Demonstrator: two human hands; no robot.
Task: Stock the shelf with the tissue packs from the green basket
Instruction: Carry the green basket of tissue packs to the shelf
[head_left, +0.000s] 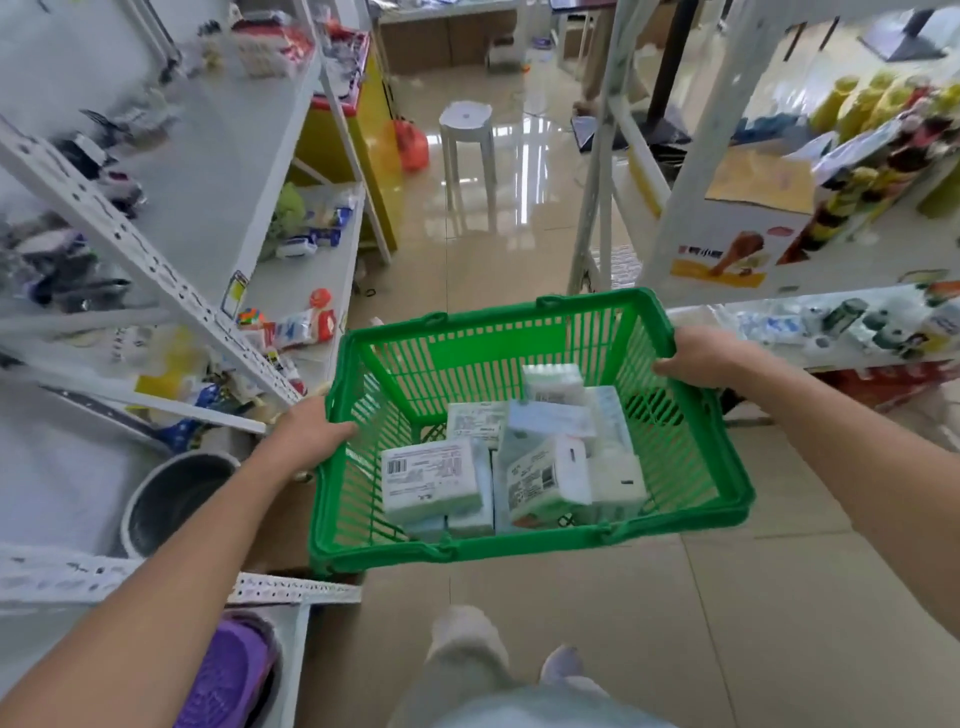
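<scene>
A tiled shop aisle (519, 244) ran between white shelves (218, 171) crowded with goods, a white stool (465, 122) standing farther down. The left hand (311, 431) and right hand (701, 358) each clasped a side rim of the green basket (519, 545), fingers curled over its edge. The tissue packs (436, 478) lay heaped inside it.
</scene>
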